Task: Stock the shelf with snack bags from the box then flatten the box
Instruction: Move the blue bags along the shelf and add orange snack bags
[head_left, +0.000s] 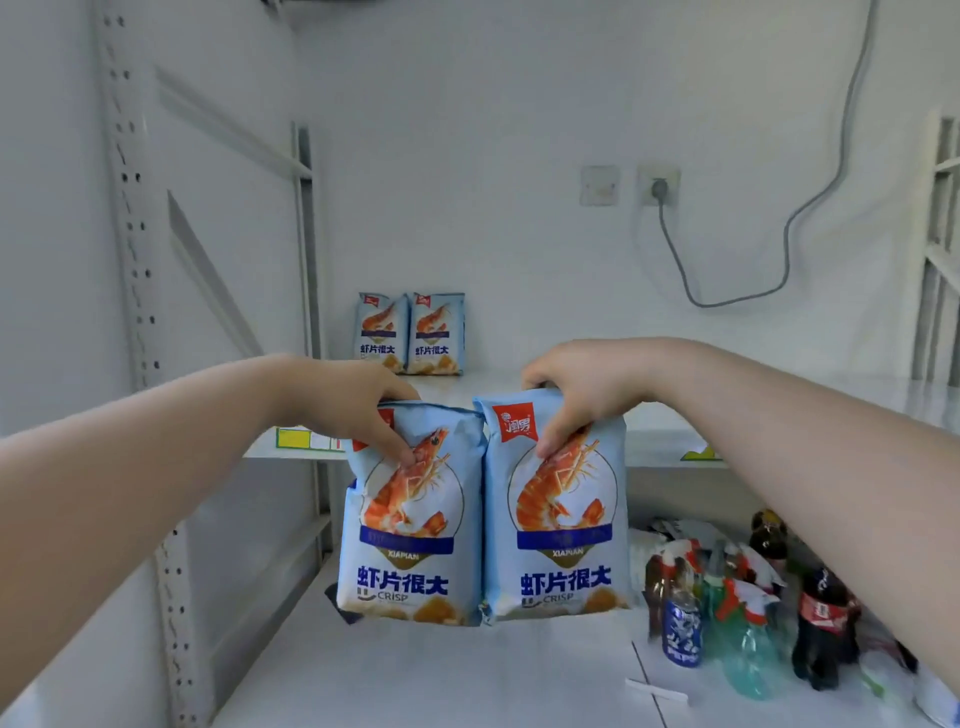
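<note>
Nearest the camera, two bare forearms reach forward, each hand carrying one pale blue snack bag by its top. The left hand (358, 402) pinches the upper edge of the left bag (410, 519), thumb on the printed front and fingers curled behind; the right hand (576, 389) grips the right bag (558, 509) the same way, thumb pressed on the prawn picture. Both bags hang upright and side by side, their inner edges touching or very nearly so (the seam between them is too tight to tell), held in the air in front of the upper shelf (779, 410) edge. Below and behind them lies the lower shelf (415, 675), where a cluster of drink bottles (727, 613) stands to the right, among them dark cola bottles and a green one. Yellow price tags (298, 438) sit on the front lip of the upper shelf. Farther back on that shelf, two more snack bags (410, 332) of the same kind stand upright against the wall, touching each other. On the white wall behind, a grey cable (789, 228) runs from a plugged socket (660, 187).
</note>
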